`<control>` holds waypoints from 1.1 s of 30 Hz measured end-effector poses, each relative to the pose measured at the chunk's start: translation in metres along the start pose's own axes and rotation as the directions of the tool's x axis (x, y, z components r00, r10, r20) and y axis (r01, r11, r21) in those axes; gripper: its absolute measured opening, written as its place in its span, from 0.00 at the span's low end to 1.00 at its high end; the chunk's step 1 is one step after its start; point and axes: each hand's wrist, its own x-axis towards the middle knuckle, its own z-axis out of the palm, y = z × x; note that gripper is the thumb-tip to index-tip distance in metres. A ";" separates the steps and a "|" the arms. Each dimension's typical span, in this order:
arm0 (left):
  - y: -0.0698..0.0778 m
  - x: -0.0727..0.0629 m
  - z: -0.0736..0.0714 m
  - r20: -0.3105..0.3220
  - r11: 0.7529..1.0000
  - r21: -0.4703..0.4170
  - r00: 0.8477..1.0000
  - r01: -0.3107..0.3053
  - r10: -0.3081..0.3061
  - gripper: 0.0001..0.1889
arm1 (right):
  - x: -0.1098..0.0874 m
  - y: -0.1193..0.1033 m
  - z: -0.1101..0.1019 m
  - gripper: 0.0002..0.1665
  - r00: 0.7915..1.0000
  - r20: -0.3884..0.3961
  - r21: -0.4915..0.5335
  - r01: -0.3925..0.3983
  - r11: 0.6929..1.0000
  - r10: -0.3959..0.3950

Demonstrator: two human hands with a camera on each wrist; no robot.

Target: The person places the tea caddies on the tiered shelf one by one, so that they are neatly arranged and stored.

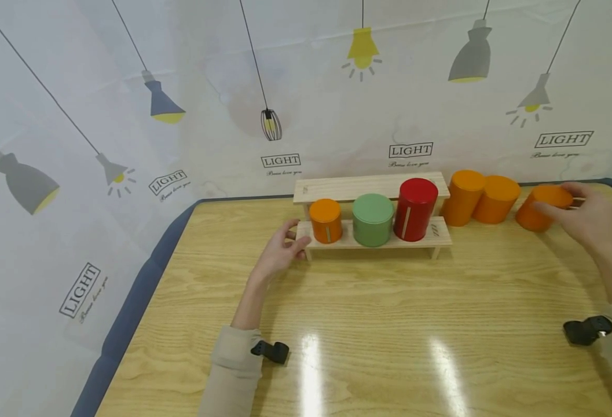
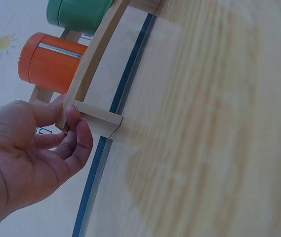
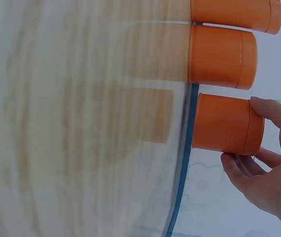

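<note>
At the left end of a two-step wooden rack [image 1: 394, 246], my left hand [image 1: 278, 250] pinches the lower shelf's edge between thumb and fingers. On that shelf stand a small orange canister [image 1: 326, 223], a green canister [image 1: 372, 220] and a tall red canister [image 1: 415, 211]. To the right, my right hand [image 1: 589, 214] holds another orange canister [image 1: 537, 211] near its lid, thumb on one side and fingers on the other. The right wrist view shows this canister [image 3: 224, 123] apart from its neighbours, seemingly just off the tabletop.
Two more orange canisters, a taller one [image 1: 462, 200] and a shorter one [image 1: 495, 200], stand between the rack and my right hand. The rack's upper shelf [image 1: 352, 188] lies along the back. Behind the wooden table [image 1: 368, 324] hangs a white curtain [image 1: 316, 69] printed with lamps.
</note>
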 end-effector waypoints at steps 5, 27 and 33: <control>0.001 -0.001 0.000 -0.003 1.000 -0.003 1.000 0.006 -0.006 0.34 | -0.026 -0.047 -0.018 0.48 0.999 -0.040 0.046 0.024 0.999 -0.022; 0.000 -0.001 0.000 -0.006 1.000 0.016 1.000 -0.002 0.002 0.34 | -0.049 -0.131 -0.045 0.43 0.990 -0.122 0.098 0.078 0.992 -0.066; 0.001 -0.002 0.000 -0.009 1.000 0.016 1.000 0.003 -0.003 0.34 | -0.055 -0.162 -0.046 0.39 0.971 -0.171 0.103 0.188 0.977 -0.169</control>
